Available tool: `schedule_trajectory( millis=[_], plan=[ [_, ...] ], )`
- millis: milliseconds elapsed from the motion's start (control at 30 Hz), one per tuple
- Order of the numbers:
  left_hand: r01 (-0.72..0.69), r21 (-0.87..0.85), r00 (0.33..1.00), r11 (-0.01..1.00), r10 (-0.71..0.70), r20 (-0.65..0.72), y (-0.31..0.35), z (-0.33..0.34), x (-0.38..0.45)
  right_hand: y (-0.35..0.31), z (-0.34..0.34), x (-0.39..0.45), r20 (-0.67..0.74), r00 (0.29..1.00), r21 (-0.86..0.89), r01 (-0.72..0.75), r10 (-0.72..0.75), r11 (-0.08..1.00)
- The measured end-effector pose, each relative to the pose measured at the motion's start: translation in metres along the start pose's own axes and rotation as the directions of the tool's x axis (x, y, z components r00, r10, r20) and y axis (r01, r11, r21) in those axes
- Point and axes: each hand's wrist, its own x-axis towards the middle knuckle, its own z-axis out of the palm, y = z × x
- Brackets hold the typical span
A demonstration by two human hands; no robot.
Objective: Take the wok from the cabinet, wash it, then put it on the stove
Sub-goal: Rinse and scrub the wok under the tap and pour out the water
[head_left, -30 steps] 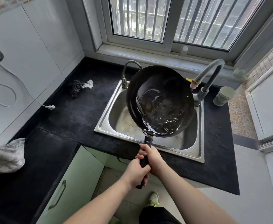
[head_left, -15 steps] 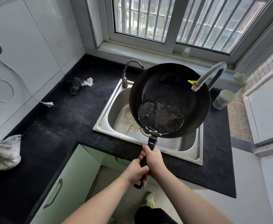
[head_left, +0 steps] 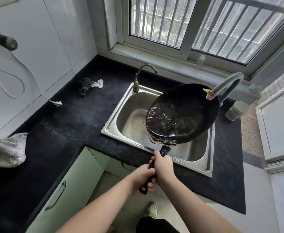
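Scene: a kitchen corner seen from the head camera, looking down at a steel sink [head_left: 114, 121] set in a black counter [head_left: 67, 125] under a barred window.
Wok: a black wok [head_left: 188, 105] is held in the air above the sink's right half, well clear of the basin, and tilted so its near-left rim is lowest.
Grip: 2 hands share the 1 black handle [head_left: 164, 151]. The right hand [head_left: 164, 167] is wrapped tight round it nearest the pan; the left hand [head_left: 142, 179] is curled round the handle's tail end just behind. Neither has any slack.
Water: water [head_left: 163, 118] lies pooled against the low near-left side, rippled and bright at the rim.
Change: 1 second ago the wok sat more over the sink's middle with the water pooled toward the handle; now the pan has swung right, under the tap [head_left: 225, 84], and the water has slid round to the left side.
Meaning: this looks like a swirling rinse, so the washing step is under way and pouring out likely comes next.
Tap: no stream is visible from its spout.
Stove: not in view, so that last step remains.
Risk: water may slop over the low rim.
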Motion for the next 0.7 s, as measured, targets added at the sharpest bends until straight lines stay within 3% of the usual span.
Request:
schedule_trajectory(
  millis=[367,700],
  plan=[
    [0.16,-0.209,0.985,0.965,-0.169,-0.025,0.03,0.007,-0.017,-0.018,0.004,-0.01,0.003,0.998,-0.1,-0.069,0.07,0.993],
    [0.18,-0.352,0.974,0.918,-0.217,-0.067,0.075,0.022,-0.031,-0.048,0.004,-0.012,0.198,0.939,0.133,-0.309,0.281,0.942]
  ],
)
